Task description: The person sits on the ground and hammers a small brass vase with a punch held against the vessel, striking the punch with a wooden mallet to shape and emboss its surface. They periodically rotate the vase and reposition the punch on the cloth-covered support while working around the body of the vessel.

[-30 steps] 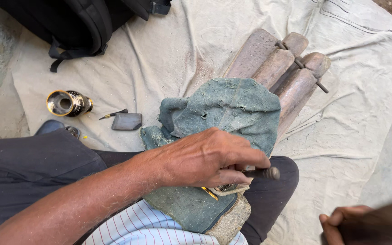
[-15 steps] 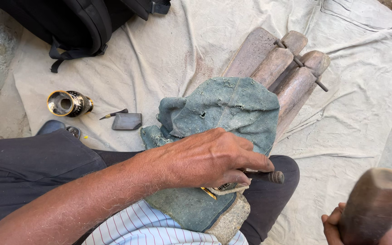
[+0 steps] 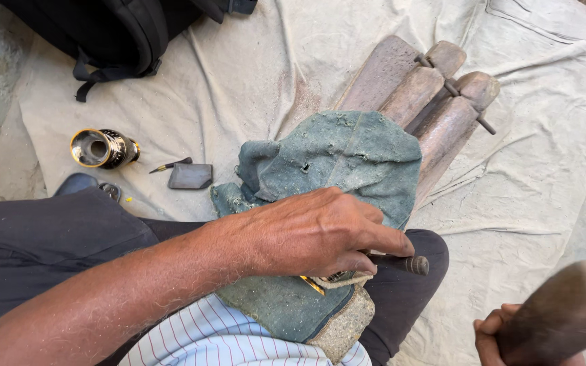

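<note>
A chiselling or punching step is judged to be in hand. The left hand (image 3: 320, 234) is closed around a thin metal punch (image 3: 405, 263), whose blunt struck end juts out toward 3 o'clock beyond the fingertips. Beneath that hand a small gold-and-dark workpiece (image 3: 323, 280) is pinned against a blue-green cloth (image 3: 347, 163) draped over a stone block (image 3: 344, 325) on the lap. At 4 o'clock, near the frame corner, the right hand (image 3: 490, 335) is clamped on a wooden mallet (image 3: 564, 312), which is held raised and well apart from the punch.

The next move is judged to call for the mallet head to be brought squarely onto the punch end, with the workpiece kept firmly pinned so that the tip is not allowed to skid.

Much is hidden. The punch tip and most of the workpiece are covered by the left hand, so the point of contact cannot be made out. The right hand and mallet are cut off by the frame edge and blurred. At 10 o'clock a gold-rimmed dark vessel (image 3: 100, 148), a small dark slab (image 3: 190, 176) and a slim pointed tool (image 3: 169, 165) lie on the pale ground sheet (image 3: 239, 74); wooden pieces (image 3: 428, 95) lie at 1 o'clock.
</note>
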### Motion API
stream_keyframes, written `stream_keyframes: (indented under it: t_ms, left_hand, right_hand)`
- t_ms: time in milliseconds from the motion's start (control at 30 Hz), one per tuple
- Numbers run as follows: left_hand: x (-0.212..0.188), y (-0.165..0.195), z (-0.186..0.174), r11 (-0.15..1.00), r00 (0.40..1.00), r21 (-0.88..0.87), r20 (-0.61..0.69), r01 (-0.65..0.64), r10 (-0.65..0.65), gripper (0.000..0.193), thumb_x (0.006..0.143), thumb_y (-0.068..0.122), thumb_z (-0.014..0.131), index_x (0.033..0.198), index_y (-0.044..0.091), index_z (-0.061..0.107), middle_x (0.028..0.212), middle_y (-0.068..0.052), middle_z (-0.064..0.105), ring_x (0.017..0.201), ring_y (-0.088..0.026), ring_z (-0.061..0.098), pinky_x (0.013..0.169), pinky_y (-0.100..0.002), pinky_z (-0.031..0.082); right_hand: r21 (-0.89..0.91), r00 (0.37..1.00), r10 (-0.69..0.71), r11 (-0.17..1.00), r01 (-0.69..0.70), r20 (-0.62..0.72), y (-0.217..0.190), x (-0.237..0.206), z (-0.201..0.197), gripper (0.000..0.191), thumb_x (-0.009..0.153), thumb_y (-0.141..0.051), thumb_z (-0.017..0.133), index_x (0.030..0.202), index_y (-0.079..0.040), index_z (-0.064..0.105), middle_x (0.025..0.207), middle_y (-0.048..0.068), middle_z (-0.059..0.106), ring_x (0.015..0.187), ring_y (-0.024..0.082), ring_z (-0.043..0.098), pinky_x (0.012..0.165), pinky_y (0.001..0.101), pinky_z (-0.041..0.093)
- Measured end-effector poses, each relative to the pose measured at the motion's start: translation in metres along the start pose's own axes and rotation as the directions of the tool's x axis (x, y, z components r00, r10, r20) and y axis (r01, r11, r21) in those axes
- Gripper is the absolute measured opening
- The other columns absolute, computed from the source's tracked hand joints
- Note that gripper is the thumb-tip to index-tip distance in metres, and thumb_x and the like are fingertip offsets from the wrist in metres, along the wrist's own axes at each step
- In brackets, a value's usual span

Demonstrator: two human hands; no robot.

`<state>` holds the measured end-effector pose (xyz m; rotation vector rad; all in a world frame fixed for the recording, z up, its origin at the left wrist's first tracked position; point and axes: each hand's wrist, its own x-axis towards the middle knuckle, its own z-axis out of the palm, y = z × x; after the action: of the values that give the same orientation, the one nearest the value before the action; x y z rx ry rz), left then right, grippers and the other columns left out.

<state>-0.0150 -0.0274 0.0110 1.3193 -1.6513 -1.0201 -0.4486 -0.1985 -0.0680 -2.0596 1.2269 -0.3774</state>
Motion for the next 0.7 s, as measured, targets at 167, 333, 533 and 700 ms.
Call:
stream_keyframes:
  t_ms: [167, 333, 533, 700]
  left_hand:
    - [0.0, 0.0, -0.002, 1.0, 1.0, 0.009, 0.024, 0.006, -0.006, 0.044, 0.081, 0.021, 0.081, 0.123, 0.017, 0.069, 0.089, -0.005, 0.071, 0.081, -0.024, 0.073, 0.07, -0.039, 0.057]
    - [0.001, 0.0, -0.002, 1.0, 1.0, -0.004, 0.021, -0.004, 0.004, 0.046, 0.081, 0.02, 0.081, 0.124, 0.017, 0.068, 0.089, -0.006, 0.071, 0.081, -0.025, 0.073, 0.07, -0.039, 0.058]
    - [0.001, -0.003, -0.001, 1.0, 1.0, 0.008, 0.021, -0.013, 0.013, 0.046, 0.081, 0.021, 0.081, 0.125, 0.017, 0.068, 0.088, -0.005, 0.071, 0.079, -0.023, 0.073, 0.067, -0.037, 0.058]
    - [0.001, -0.005, 0.0, 0.999, 0.999, 0.015, 0.015, -0.036, 0.036, 0.045, 0.081, 0.021, 0.082, 0.123, 0.017, 0.068, 0.088, -0.005, 0.07, 0.081, -0.023, 0.073, 0.069, -0.038, 0.058]
  right_hand:
    - [-0.23, 0.575, 0.585, 0.788, -0.572, 0.572, 0.049, 0.059, -0.027, 0.036, 0.089, 0.005, 0.073, 0.121, 0.0, 0.059, 0.066, 0.019, 0.066, 0.05, 0.032, 0.066, 0.044, 0.047, 0.056]
    - [-0.044, 0.765, 0.359, 0.916, -0.398, 0.534, 0.026, 0.029, -0.012, 0.057, 0.077, 0.012, 0.081, 0.124, -0.004, 0.054, 0.069, 0.009, 0.06, 0.058, 0.021, 0.064, 0.055, 0.0349, 0.057]
    - [-0.096, 0.992, 0.113, 0.988, -0.118, -0.051, -0.013, -0.011, 0.011, 0.059, 0.072, 0.006, 0.075, 0.124, -0.009, 0.052, 0.084, 0.002, 0.062, 0.075, 0.01, 0.063, 0.074, 0.0251, 0.058]
    - [-0.283, 0.95, 0.232, 0.944, -0.168, 0.211, -0.002, 0.009, 0.0, 0.055, 0.07, 0.006, 0.077, 0.118, -0.01, 0.053, 0.083, 0.001, 0.063, 0.076, 0.01, 0.064, 0.076, 0.0268, 0.059]
